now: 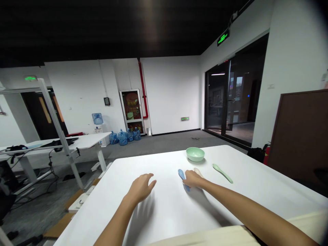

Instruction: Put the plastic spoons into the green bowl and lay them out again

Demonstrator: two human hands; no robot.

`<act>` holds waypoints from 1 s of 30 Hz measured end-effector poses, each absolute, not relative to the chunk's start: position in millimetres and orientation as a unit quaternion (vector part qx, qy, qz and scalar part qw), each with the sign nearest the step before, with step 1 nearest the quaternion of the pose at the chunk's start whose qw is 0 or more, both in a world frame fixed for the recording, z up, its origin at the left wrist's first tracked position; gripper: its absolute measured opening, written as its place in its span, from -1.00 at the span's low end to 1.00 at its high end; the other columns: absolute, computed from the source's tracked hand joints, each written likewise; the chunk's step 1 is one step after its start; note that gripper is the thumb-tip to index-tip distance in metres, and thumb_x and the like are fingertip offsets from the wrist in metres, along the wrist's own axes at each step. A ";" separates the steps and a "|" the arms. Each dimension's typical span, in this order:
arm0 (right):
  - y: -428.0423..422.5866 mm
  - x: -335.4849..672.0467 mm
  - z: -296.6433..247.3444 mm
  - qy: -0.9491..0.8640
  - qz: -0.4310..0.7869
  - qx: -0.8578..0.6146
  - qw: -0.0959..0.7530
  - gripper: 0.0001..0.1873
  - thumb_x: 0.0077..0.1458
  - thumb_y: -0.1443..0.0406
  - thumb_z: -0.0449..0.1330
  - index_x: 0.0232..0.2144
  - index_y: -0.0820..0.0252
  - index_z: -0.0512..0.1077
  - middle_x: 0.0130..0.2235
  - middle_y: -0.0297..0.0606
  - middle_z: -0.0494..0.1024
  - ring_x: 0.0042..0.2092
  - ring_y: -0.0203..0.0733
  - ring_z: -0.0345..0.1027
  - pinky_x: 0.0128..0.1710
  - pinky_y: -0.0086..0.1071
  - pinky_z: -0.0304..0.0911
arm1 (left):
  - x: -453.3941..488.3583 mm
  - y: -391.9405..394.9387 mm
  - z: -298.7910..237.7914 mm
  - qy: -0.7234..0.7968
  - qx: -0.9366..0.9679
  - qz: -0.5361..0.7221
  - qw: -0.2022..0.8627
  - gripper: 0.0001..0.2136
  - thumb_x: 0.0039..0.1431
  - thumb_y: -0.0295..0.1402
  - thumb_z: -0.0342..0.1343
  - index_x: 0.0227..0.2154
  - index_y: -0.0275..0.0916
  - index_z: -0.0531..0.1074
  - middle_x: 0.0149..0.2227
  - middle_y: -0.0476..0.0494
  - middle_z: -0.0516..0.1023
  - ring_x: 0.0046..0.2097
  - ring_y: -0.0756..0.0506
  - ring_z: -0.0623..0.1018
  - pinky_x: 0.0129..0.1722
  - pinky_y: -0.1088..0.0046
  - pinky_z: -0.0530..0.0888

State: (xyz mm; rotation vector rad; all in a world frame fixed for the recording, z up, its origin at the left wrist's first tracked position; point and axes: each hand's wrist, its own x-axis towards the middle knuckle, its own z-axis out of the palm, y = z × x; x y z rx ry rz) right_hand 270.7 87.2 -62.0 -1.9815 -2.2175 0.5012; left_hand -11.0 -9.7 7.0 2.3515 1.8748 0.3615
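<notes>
Head view: white counter (159,212), green bowl (195,153) toward its far edge. Left hand (140,188) lies open, empty. Right hand (192,178) has its grip closed on the blue spoon (181,174), which lies mid-counter. This looks like the grasping step; lifting calls for a firm pinch.

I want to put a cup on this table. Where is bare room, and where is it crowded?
Bare table: the left part beyond the left hand, the strip between both hands, and the right side past the green spoon. Crowded: around the right hand, where the blue spoon, pale spoon and bowl lie close.
</notes>
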 end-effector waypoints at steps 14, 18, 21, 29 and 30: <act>90.2 324.1 -19.5 -0.743 0.084 -0.648 0.145 -0.43 0.20 -0.09 -0.02 -0.19 0.24 0.50 -0.16 -0.03 0.59 -0.12 0.02 0.46 -0.23 -0.35 0.19 | -11.8 -8.1 5.4 0.615 0.777 0.124 0.054 -0.50 0.28 -0.04 -0.18 0.14 -0.18 0.36 0.16 -0.20 0.45 0.18 -0.25 0.41 0.10 0.21 0.34; 74.6 362.9 -10.2 -0.748 0.069 -0.630 0.198 -0.40 0.22 -0.07 -0.02 0.12 0.19 0.35 0.06 -0.03 0.50 0.06 0.03 0.37 -0.05 -0.33 0.18 | -13.8 -4.9 1.2 0.612 0.777 0.134 0.055 -0.51 0.28 -0.04 -0.18 0.13 -0.15 0.37 0.16 -0.18 0.45 0.17 -0.24 0.41 0.09 0.23 0.35; 62.6 383.6 -12.8 -0.752 0.048 -0.623 0.209 -0.39 0.23 -0.02 -0.01 0.20 0.14 0.27 0.18 -0.07 0.40 0.17 0.02 0.26 0.08 -0.31 0.13 | -14.5 -3.5 -1.4 0.614 0.776 0.135 0.051 -0.51 0.28 -0.04 -0.17 0.13 -0.15 0.37 0.16 -0.19 0.46 0.17 -0.24 0.42 0.07 0.24 0.36; 57.8 402.3 -41.4 -0.756 0.014 -0.633 0.167 -0.30 0.25 -0.01 -0.07 0.28 0.29 0.17 0.30 0.02 0.21 0.30 0.09 0.06 0.20 -0.17 0.06 | -10.4 -5.1 1.6 0.620 0.772 0.134 0.034 -0.50 0.29 -0.04 -0.18 0.14 -0.17 0.36 0.16 -0.19 0.46 0.16 -0.24 0.43 0.08 0.24 0.35; 57.6 403.1 -41.5 -0.757 0.016 -0.631 0.170 -0.31 0.25 -0.01 -0.07 0.28 0.29 0.17 0.29 0.02 0.22 0.29 0.09 0.09 0.18 -0.18 0.08 | -9.9 -5.4 2.2 0.622 0.771 0.133 0.033 -0.50 0.29 -0.04 -0.18 0.14 -0.17 0.36 0.16 -0.19 0.46 0.16 -0.24 0.43 0.08 0.25 0.35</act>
